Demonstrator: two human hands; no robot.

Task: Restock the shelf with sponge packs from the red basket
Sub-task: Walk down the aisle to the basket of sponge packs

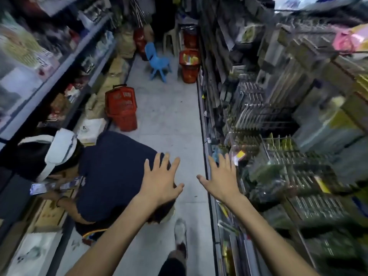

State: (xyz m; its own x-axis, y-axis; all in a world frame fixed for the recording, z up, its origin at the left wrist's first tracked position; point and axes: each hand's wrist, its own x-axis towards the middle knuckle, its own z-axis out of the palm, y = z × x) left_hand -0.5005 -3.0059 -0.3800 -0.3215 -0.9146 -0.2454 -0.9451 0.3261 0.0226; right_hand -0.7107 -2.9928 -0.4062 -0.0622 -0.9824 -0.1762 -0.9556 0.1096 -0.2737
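I stand in a narrow shop aisle with both arms stretched forward. My left hand has its fingers spread and holds nothing, hovering over a crouching person's back. My right hand is also spread and holds nothing, close to the shelf edge on the right. A red basket stands on the floor ahead at the left. Another red basket with colourful packs inside sits farther down, against the right shelf. Packs that may be sponges hang blurred on the right shelf.
A person in a dark shirt crouches at the left shelf, filling half the aisle. A blue child's chair and more red baskets stand at the far end. My shoe is on the grey floor strip between person and right shelf.
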